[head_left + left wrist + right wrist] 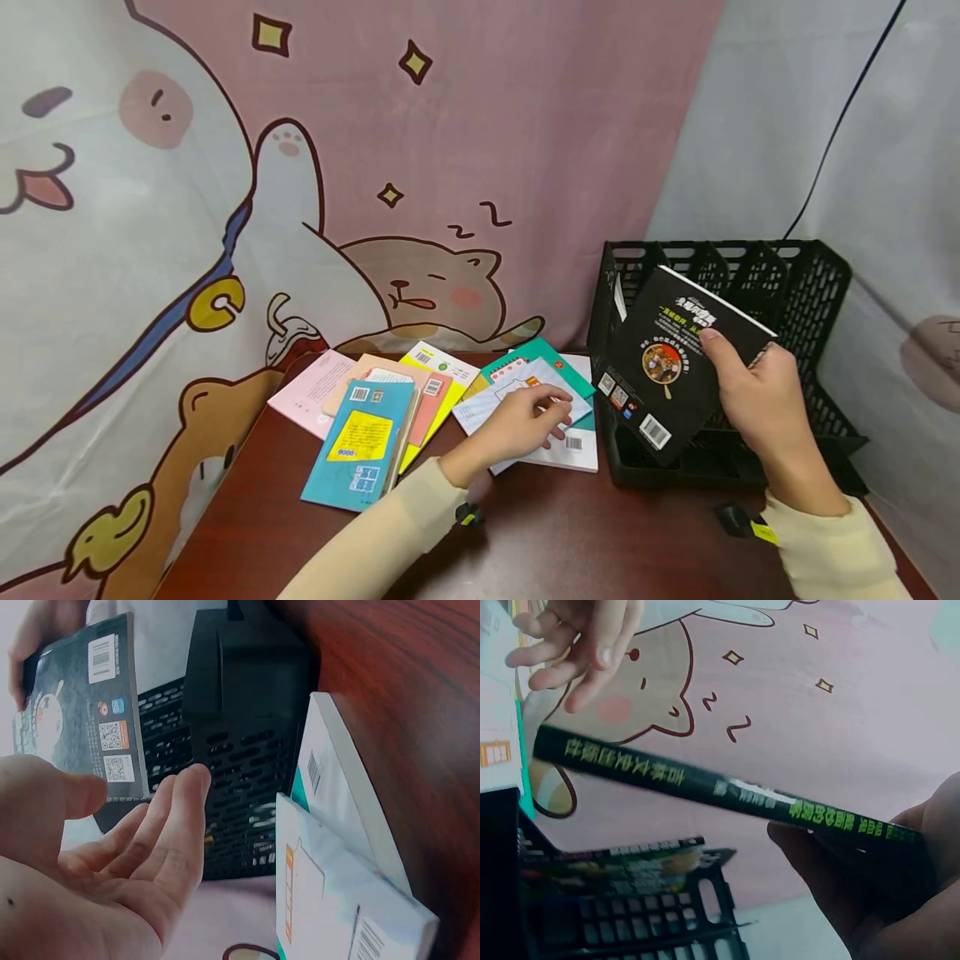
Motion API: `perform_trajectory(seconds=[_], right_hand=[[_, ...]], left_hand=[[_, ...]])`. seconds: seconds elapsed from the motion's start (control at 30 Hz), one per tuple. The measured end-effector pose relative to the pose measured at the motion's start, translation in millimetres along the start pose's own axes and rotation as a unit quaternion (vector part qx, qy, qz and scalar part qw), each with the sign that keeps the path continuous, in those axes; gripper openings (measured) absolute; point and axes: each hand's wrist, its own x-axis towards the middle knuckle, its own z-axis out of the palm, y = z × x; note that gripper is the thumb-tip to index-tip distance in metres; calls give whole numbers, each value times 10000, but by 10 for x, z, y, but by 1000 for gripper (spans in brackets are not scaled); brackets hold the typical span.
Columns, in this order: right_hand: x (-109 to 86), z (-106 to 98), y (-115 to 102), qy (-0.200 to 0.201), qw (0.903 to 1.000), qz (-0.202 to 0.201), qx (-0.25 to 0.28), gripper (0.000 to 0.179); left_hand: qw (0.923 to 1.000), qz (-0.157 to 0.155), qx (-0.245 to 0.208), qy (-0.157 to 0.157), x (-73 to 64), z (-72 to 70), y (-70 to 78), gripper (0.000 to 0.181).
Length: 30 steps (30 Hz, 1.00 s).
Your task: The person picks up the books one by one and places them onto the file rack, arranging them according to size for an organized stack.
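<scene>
Dark reddish-brown table (555, 542). Toward its right edge, the right hand (761, 400) grips a black book (675, 375) extending leftward, long axis slanting down-left, before a slotted black rack (825, 317); the left hand (525, 421), relaxed and empty, is farther off.

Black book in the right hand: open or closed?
Closed. The black book shows its spine edge-on, covers together, in the right hand.

In the head view, the left forearm (386, 529) slants up from the bottom edge to the centre, the left hand (522, 427) empty with fingers loosely bent. At right, the right forearm (828, 537) rises, the right hand (761, 400) gripping, thumb (722, 352) extended toward upper left.
</scene>
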Motion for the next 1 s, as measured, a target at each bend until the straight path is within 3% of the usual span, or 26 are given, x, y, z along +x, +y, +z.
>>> perform_trajectory(seconds=[0.3,0.53,0.77,1.0], right_hand=[[3,-136,-75,738,9950,184,-644,42],[60,-28,5,1199,9839,-448,-1250,40],[173,182,164,1273,9767,-983,-1420,40],[300,428,267,1138,9758,-1317,-1325,42]], left_hand=[[9962,126,856,-137,174,226,189,38],[9872,-184,1580,-91,291,430,238,52],[9773,-551,2027,-261,377,584,184,71],[9734,-484,2229,-198,437,666,124,70]])
